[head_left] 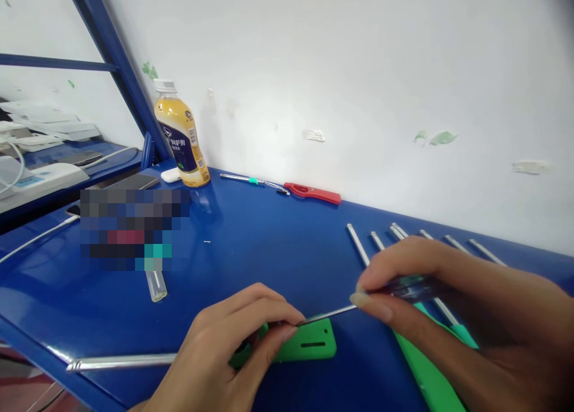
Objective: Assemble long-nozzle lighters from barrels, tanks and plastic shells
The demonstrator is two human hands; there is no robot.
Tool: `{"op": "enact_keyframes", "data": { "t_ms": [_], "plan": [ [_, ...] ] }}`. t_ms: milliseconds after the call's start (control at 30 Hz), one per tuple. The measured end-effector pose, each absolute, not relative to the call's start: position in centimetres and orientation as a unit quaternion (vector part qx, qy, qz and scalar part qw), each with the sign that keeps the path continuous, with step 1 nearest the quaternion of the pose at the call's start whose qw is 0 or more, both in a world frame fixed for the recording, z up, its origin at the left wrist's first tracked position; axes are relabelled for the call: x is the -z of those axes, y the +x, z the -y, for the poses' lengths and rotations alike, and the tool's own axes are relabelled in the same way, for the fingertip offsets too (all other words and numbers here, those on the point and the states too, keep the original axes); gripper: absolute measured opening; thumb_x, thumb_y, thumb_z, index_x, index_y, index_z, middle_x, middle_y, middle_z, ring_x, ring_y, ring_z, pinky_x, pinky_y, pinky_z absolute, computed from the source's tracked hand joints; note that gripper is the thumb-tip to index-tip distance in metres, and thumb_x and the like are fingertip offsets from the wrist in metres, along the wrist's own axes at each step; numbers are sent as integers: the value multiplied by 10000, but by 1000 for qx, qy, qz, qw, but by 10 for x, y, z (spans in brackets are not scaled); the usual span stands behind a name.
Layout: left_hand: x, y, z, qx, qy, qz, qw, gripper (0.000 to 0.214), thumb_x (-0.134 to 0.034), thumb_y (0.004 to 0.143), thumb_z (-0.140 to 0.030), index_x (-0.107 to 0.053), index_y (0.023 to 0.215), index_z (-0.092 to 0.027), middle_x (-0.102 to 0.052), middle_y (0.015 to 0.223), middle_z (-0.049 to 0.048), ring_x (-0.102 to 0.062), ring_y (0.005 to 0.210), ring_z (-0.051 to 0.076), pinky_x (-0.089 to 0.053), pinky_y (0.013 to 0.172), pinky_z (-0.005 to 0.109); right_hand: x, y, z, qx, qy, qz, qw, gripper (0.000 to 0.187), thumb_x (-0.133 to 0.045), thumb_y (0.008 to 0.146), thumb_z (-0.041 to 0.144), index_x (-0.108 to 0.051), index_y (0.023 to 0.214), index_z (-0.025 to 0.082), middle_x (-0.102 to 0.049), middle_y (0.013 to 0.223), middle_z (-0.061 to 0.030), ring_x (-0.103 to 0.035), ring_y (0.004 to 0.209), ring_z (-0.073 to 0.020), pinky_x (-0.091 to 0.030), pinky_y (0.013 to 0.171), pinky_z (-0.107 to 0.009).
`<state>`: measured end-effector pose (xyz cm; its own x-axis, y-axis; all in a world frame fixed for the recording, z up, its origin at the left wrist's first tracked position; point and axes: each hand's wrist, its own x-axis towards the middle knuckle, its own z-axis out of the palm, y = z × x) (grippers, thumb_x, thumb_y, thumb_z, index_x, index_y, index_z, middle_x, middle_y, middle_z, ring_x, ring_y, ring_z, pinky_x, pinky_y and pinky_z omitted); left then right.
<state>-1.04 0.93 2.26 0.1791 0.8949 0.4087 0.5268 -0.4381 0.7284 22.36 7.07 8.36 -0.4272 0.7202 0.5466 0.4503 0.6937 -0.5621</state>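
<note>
My left hand (237, 340) is closed around a green long-reach lighter (314, 340), whose slotted handle end shows at the right. Its silver metal tube (130, 362) sticks out to the left of my hand. Held in my right hand (430, 304) is a tool that looks like a screwdriver, with a thin metal shaft (332, 312) and a see-through handle, partly hidden and blurred. The shaft's tip meets my left thumb and forefinger at the lighter's upper edge; the exact contact is hidden. Below my right hand lie more green lighters (426, 364) with silver tubes.
A red lighter (314, 193) with a silver tube lies along the wall. A yellow drink bottle (182, 137) stands at the back left. Near a blurred-out patch lies a clear plastic piece (156, 286). Several silver tubes (359, 244) point toward the wall on the blue table (269, 244).
</note>
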Motion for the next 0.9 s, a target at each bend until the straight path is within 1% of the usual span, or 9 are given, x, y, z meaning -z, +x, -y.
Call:
{"op": "enact_keyframes", "data": {
  "t_ms": [100,200,267,400,567,733,900],
  "plan": [
    [-23,-10,-9,-424,731,-486,222,290,-585,1011,-93,-728,1090,-332,-767,1012,-77,-745,865,66,-566,779,98,-85,225,-70,-152,-359,830,398,53,-678,984,350,-667,939,374,-711,794,84,-657,653,-124,-536,604,-213],
    [-23,-10,-9,-434,725,-487,219,272,-596,1011,-106,-732,1070,-334,-769,992,-72,-746,854,76,-570,766,109,-86,226,-69,-141,-374,831,385,77,-664,987,366,-675,914,345,-710,780,49,-657,640,-154,-551,598,-258],
    [-23,-10,-9,-439,725,-485,216,274,-595,1010,-103,-733,1060,-335,-768,978,-72,-744,843,77,-569,760,109,-86,226,-69,-143,-374,832,385,89,-660,989,368,-675,905,341,-709,776,42,-653,634,-158,-554,596,-266],
    [-22,-10,-9,-435,726,-486,218,302,-576,1016,-91,-727,1075,-346,-761,985,-84,-737,854,60,-553,772,92,-86,223,-69,-160,-351,828,407,88,-643,997,323,-675,930,371,-699,766,72,-641,627,-132,-548,609,-233],
    [-22,-9,-11,-437,723,-485,227,297,-582,1017,-93,-724,1084,-345,-763,992,-88,-737,861,60,-556,781,98,-86,223,-72,-162,-336,831,413,106,-654,982,300,-669,944,398,-713,782,107,-650,612,-123,-533,579,-230],
    [-23,-8,-10,-444,719,-483,229,304,-587,1013,-88,-730,1077,-348,-767,997,-88,-742,856,62,-561,780,101,-85,225,-73,-167,-339,831,409,105,-731,942,313,-675,963,400,-712,778,105,-673,621,-110,-525,558,-209],
    [-25,-5,-4,-453,707,-489,235,295,-619,1000,-97,-719,1083,-362,-778,968,-107,-750,832,66,-571,768,102,-87,227,-70,-167,-366,815,417,184,-804,894,354,-668,1000,419,-749,839,128,-726,673,-115,-562,560,-200]
  ]
}}
